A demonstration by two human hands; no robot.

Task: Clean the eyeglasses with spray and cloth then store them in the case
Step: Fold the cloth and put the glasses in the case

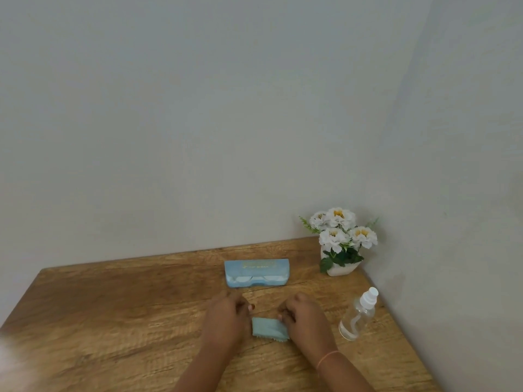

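Observation:
A small light-blue cloth (268, 328), folded into a strip, lies on the wooden table (127, 306) between my hands. My right hand (304, 315) pinches its right end with curled fingers. My left hand (226, 314) sits with curled fingers against the cloth's left end; its fingertips are hidden, so a grip cannot be made out. The light-blue eyeglass case (257, 268) lies behind the hands, and two lens-like shapes show along its front. A clear spray bottle (358, 316) with a white nozzle stands to the right of my right hand.
A white pot of white artificial flowers (341, 239) stands in the back right corner against the wall. The table's right edge runs close beside the spray bottle. Bare wood stretches to the left of my hands.

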